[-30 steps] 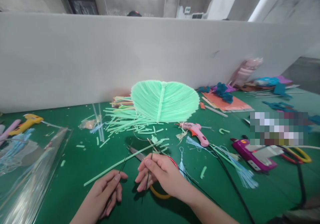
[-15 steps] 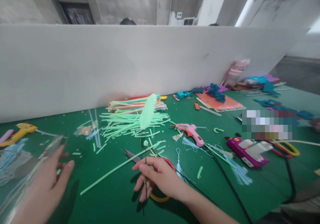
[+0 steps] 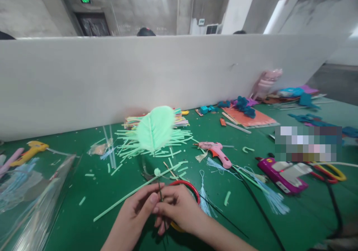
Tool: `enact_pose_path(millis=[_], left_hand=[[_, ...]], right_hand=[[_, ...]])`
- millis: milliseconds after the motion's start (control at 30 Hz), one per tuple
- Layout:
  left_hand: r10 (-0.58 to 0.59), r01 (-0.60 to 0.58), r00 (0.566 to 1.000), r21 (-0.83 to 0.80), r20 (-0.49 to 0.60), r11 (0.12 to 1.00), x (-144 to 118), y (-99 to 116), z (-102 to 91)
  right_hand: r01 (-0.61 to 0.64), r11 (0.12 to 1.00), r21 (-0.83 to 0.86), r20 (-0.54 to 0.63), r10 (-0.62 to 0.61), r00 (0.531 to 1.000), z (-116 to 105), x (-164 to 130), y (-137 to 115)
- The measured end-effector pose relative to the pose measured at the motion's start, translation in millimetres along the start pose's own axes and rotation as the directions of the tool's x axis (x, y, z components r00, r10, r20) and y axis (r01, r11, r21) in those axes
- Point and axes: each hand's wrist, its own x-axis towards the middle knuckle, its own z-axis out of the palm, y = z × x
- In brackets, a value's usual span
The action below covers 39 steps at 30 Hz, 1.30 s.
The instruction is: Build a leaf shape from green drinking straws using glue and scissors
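Note:
My right hand [image 3: 181, 208] pinches thin dark stems [image 3: 160, 191] in front of me. Against it, my left hand [image 3: 140, 213] has its thumb and fingers closed on the same stems. Above the hands stands a fuzzy mint-green leaf [image 3: 155, 129] with ribbed veins, its broad face towards me. A small green fuzzy ball [image 3: 157, 172] tops a stem just over my fingertips. Partly hidden behind my hands lie scissors with a red and yellow handle [image 3: 192, 191]. A long green chenille stem [image 3: 125, 201] lies beside my left hand.
Green chenille stems [image 3: 125, 146] are piled at the back near a white partition [image 3: 112, 72]. A pink glue gun [image 3: 214, 149] with a black cord lies right of them, near a purple power strip [image 3: 282, 176]. A yellow glue gun [image 3: 33, 152] and plastic sleeves [image 3: 41, 210] are at left.
My left hand has come from the plastic sleeves at the left to the stems at my right hand. The leaf has turned from edge-on to face me.

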Motion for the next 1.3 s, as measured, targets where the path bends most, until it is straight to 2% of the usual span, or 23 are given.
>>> enact_pose_path(millis=[67, 167, 267, 367, 500, 633, 733, 833, 933, 1067, 1133, 1200, 1300], left_hand=[[-0.023, 0.022, 1.000, -0.077, -0.016, 0.997, 3, -2, 5.4], [-0.099, 0.100, 0.995, -0.181, 0.014, 0.978, 6, -7, 7.5], [-0.098, 0.104, 0.994, -0.239, 0.036, 0.965, 7, -12, 6.3], [-0.069, 0.044, 0.993, -0.237, -0.098, 0.970, 10, -14, -1.2], [-0.070, -0.009, 0.948, -0.244, -0.312, 0.970, 21, -16, -24.0], [-0.045, -0.071, 0.925, -0.288, -0.377, 0.955, 29, -18, -45.1], [-0.025, -0.105, 0.923, -0.313, -0.385, 0.944, 29, -20, -49.4], [-0.022, -0.116, 0.922, -0.332, -0.386, 0.936, 26, -21, -47.9], [-0.014, -0.130, 0.922, -0.343, -0.388, 0.930, 25, -21, -46.5], [-0.010, -0.138, 0.919, -0.345, -0.395, 0.928, 24, -19, -46.1], [-0.012, -0.132, 0.922, -0.344, -0.388, 0.930, 24, -19, -45.6], [-0.012, -0.129, 0.925, -0.344, -0.380, 0.930, 23, -19, -45.4], [-0.001, -0.144, 0.921, -0.343, -0.389, 0.928, 19, -19, -46.5]], right_hand=[[-0.002, 1.000, -0.008, -0.005, 0.002, 1.000, 2, 1, 3], [0.000, 1.000, -0.012, -0.022, -0.001, 1.000, 5, 1, 5], [-0.012, 0.998, -0.062, -0.038, 0.010, 0.999, 6, 1, 8], [-0.032, 0.987, -0.157, -0.021, 0.029, 0.999, 4, 0, 12], [-0.047, 0.943, -0.331, -0.033, 0.038, 0.999, 3, -3, 11], [-0.003, 0.889, -0.458, -0.064, -0.029, 0.998, 2, -4, 5], [0.037, 0.821, -0.570, -0.069, -0.092, 0.993, 0, -5, -1], [0.094, 0.635, -0.767, -0.065, -0.222, 0.973, -2, -9, -8], [0.124, 0.335, -0.934, -0.001, -0.350, 0.937, 1, -11, -14], [0.188, -0.155, -0.970, 0.234, -0.385, 0.893, 15, 9, -10], [0.241, -0.332, -0.912, 0.368, -0.401, 0.839, 24, 29, -3], [0.230, -0.390, -0.892, 0.388, -0.397, 0.832, 30, 51, 4], [0.254, -0.406, -0.878, 0.415, -0.380, 0.827, 30, 74, 5]])
